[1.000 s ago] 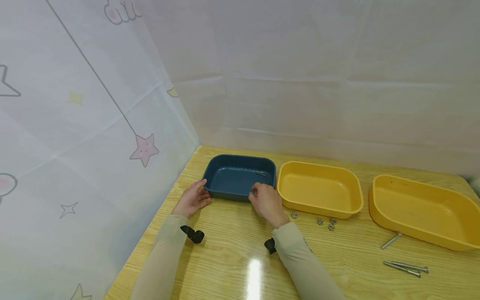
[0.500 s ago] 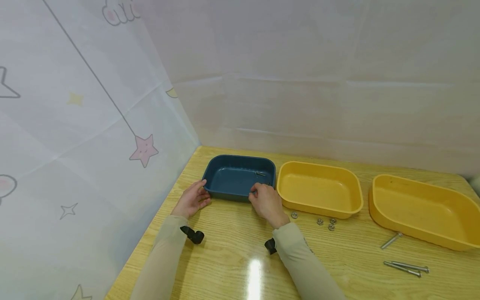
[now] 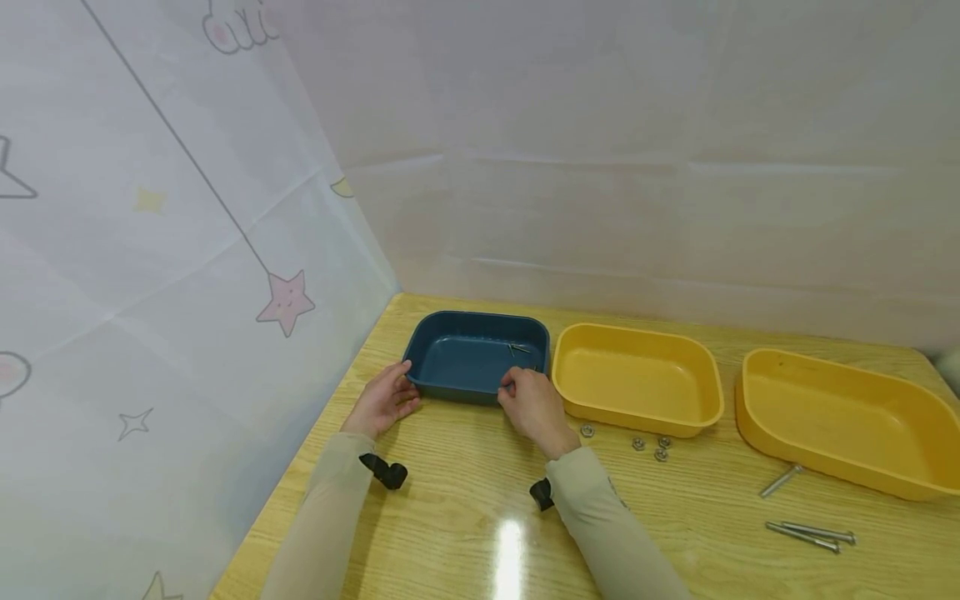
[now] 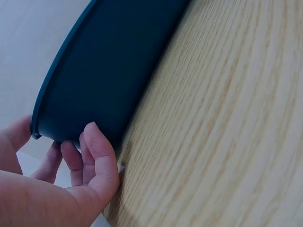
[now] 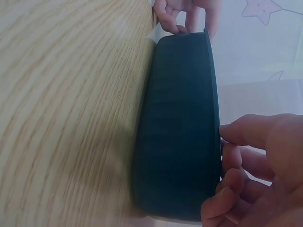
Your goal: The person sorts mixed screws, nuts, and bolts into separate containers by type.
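Note:
A dark blue tray (image 3: 465, 392) stands at the back left of the wooden table. My left hand (image 3: 382, 400) grips its front left corner; in the left wrist view the thumb is at the rim and bent fingers lie against the outer wall. My right hand (image 3: 531, 404) is at the front rim, near the right corner, its thumb and fingers curled close together. Whether the fingertips pinch the rim or something small is hidden. Thin dark screw-like pieces (image 3: 520, 347) lie inside the tray on the right. Several hex nuts (image 3: 638, 444) lie to the right of my right hand.
A yellow tray (image 3: 637, 422) stands close beside the blue one. Farther right is a second yellow tray (image 3: 840, 468), with a bolt (image 3: 781, 481) by its front edge. More bolts (image 3: 810, 536) lie nearer me. Patterned cloth (image 3: 150, 333) hangs at the left and back.
One more thin piece shows next to the one inside the blue tray. Both hands have kept their places at the tray; the view has shifted very slightly.

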The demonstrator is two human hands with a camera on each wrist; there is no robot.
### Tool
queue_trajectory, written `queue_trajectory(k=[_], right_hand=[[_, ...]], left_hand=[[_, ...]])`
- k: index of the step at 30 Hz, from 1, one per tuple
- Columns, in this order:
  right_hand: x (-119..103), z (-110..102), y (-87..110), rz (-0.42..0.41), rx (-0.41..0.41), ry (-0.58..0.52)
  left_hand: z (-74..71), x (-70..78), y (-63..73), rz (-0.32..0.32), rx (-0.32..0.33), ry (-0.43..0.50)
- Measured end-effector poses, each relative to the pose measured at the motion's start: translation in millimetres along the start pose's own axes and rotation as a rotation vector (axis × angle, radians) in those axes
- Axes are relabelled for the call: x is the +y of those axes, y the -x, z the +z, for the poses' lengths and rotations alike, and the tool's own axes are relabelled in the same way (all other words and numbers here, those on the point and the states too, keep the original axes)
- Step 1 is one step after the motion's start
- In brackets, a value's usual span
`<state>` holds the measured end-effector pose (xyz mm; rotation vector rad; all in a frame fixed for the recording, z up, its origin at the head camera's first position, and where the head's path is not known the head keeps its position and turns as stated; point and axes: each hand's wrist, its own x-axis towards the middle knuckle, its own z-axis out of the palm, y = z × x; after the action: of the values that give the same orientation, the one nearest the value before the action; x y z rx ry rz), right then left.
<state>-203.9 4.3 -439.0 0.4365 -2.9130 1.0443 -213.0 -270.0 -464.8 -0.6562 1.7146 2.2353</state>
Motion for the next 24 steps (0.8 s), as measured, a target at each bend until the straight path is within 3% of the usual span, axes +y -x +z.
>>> queue_trajectory(k=[8,14,24], right_hand=[[6,-4,2.0,-0.004,-0.019,-0.041],[9,-10,5.8,-0.004,-0.037,-0.082],[17,-40,16.2,-0.025,0.059,-0.112]], left_hand=[[1.5,0.6,0.7,0.003,0.012,-0.002],[0.6,-5.0,-5.8,0.013,0.06,-0.001],[2.9,-8.1,-9.3,0.035,0.083,0.005]])
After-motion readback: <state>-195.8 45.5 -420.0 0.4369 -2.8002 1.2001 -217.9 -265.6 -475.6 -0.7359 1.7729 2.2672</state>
